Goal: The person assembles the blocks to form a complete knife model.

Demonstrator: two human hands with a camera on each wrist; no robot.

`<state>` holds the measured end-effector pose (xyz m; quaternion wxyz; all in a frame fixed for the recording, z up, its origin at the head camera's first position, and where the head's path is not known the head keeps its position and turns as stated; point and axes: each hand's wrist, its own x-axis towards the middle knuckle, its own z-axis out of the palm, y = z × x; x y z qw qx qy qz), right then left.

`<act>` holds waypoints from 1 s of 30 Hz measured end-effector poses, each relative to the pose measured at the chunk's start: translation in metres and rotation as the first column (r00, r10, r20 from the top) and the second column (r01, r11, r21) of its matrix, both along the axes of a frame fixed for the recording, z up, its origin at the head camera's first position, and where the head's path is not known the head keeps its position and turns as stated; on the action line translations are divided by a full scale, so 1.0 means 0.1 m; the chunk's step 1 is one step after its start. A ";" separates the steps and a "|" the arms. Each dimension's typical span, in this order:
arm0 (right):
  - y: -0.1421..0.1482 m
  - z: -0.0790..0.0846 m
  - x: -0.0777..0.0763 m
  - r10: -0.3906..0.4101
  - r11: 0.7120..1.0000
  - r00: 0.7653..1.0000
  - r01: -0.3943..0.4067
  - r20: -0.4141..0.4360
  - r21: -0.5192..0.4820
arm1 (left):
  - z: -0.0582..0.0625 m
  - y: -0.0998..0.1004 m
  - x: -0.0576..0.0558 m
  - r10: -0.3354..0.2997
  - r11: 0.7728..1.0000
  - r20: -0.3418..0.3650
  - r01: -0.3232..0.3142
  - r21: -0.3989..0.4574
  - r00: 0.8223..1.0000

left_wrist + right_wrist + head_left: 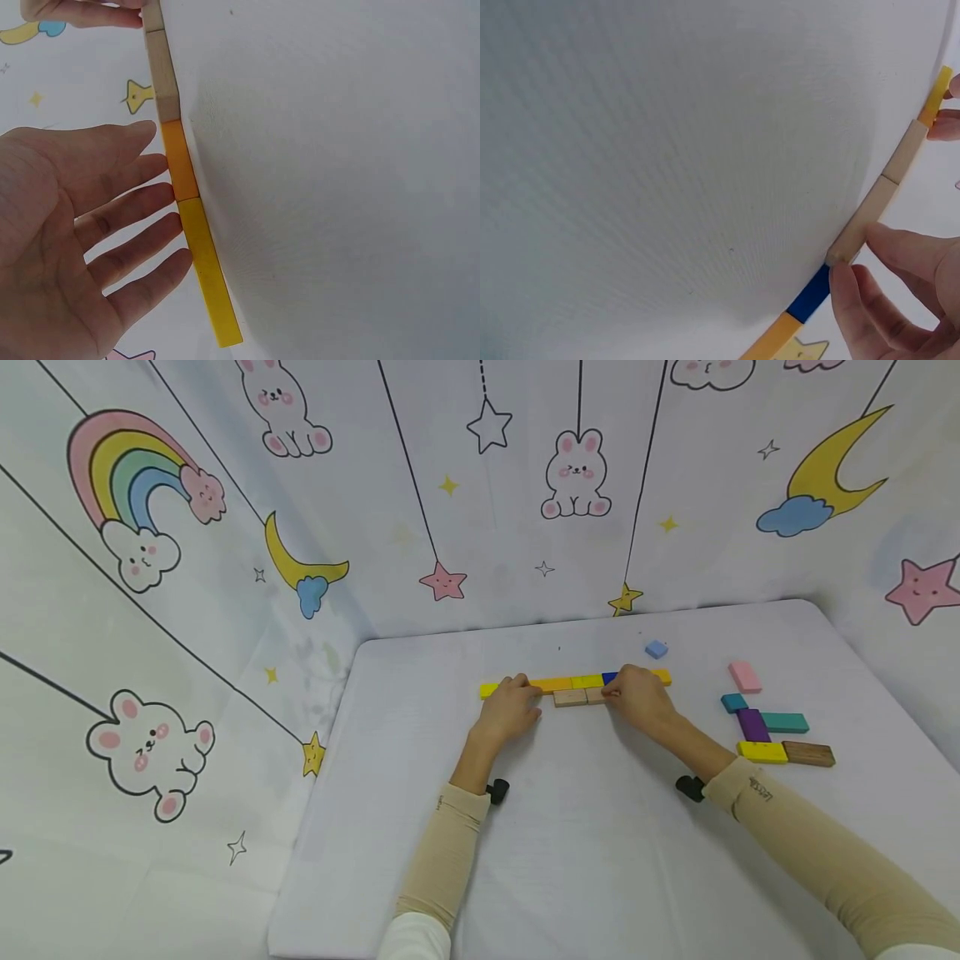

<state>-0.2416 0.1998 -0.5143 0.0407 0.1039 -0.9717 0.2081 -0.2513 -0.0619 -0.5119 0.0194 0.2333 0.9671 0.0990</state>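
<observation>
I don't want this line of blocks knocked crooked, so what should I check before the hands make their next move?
1. Right hand pinching a pale wooden block: ok.
2. Left hand touching the coloured row: ok.
3. Second pale block end to end with the pinched one: ok.
4. Pale blocks together as long as the coloured row: not ok, shorter.
5. Pale blocks flush against the row: cannot tell.
6. Light blue block apart from the row: ok.
</observation>
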 end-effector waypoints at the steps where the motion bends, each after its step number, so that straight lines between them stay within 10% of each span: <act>1: 0.01 0.00 0.00 -0.001 1.000 1.000 0.001 0.000 0.001 | 0.00 0.01 0.00 -0.001 1.000 0.000 0.001 0.000 1.000; 30: 0.60 0.29 0.49 0.029 0.999 0.999 -0.028 -0.018 0.023 | 0.01 0.06 0.02 0.016 1.000 0.024 -0.016 -0.022 1.000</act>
